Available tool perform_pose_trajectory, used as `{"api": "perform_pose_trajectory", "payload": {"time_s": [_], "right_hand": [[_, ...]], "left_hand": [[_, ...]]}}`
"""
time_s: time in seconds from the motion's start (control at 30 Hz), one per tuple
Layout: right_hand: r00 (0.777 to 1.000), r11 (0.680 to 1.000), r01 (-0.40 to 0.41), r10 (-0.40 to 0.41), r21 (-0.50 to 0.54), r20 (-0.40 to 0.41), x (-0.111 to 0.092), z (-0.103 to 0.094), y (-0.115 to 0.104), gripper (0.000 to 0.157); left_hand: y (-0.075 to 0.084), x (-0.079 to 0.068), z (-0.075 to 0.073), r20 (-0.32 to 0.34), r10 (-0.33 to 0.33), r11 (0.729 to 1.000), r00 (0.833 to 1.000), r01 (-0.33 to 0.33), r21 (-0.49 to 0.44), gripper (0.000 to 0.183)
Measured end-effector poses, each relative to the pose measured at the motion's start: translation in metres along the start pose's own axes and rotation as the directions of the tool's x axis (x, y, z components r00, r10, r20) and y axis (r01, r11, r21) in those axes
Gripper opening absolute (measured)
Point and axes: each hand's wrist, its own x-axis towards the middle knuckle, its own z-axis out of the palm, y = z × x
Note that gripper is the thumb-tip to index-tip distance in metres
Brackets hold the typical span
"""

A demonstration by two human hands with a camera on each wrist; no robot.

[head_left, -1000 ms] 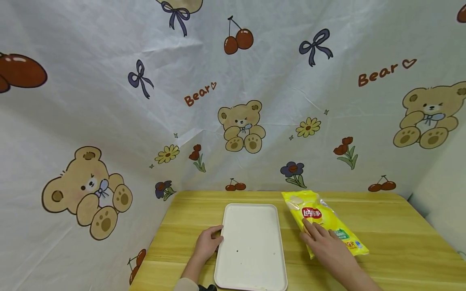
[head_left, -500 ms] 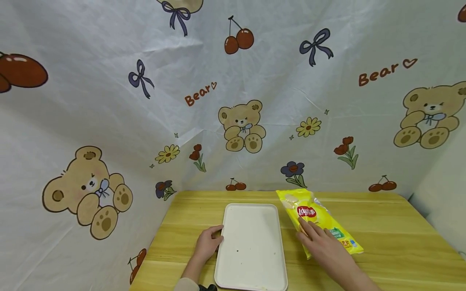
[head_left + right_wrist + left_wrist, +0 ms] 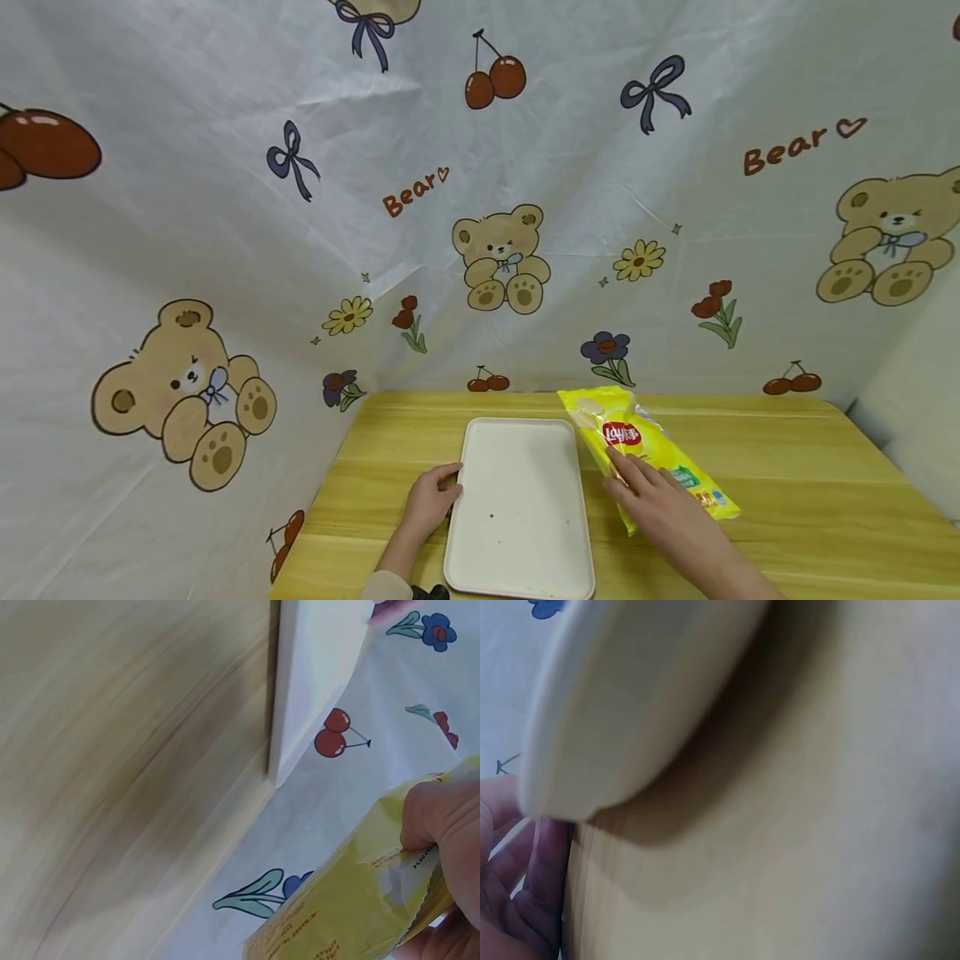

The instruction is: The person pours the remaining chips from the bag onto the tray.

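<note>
A yellow Lay's bag of chips (image 3: 663, 446) is gripped by my right hand (image 3: 663, 508), right of the tray. The bag slants, its top toward the back wall. In the right wrist view the thumb presses one side of the bag (image 3: 345, 900) while other fingers show at its far side; the bag appears raised off the table. My left hand (image 3: 429, 504) holds the left rim of a shallow off-white rectangular tray (image 3: 517, 500), fingertips at its edge. Up close in the left wrist view, the tray's side (image 3: 622, 712) fills the upper left, with the fingers partly hidden behind it.
The tray lies on a light wooden table (image 3: 795, 467). A white cloth (image 3: 420, 100) printed with bears, cherries, bows and flowers covers the back and left walls. A few small dark specks dot the tray's floor.
My right hand has moved slightly left with the bag of chips, bringing its top corner close to the tray's far right corner. The left hand and the tray have stayed in place.
</note>
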Motion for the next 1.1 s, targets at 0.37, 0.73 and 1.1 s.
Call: {"api": "perform_pose_trajectory", "payload": {"time_s": [0.37,0.73,1.1], "right_hand": [[0.997,0.996,0.068,-0.066,0.052,-0.051,0.005,-0.005,-0.012,0.058],[0.993,0.99,0.113,-0.115,0.078,0.01,0.012,-0.005,-0.023,0.059],[0.979,0.978,0.196,-0.2,0.076,0.049,0.017,-0.005,-0.038,0.057]], "left_hand": [[-0.001,0.001,-0.001,-0.004,0.01,1.0,1.0,-0.01,0.018,0.04],[-0.003,0.0,0.001,-0.006,0.003,1.0,1.0,-0.003,0.024,0.04],[0.0,-0.001,0.001,-0.001,0.008,1.0,1.0,-0.008,0.028,0.04]]}}
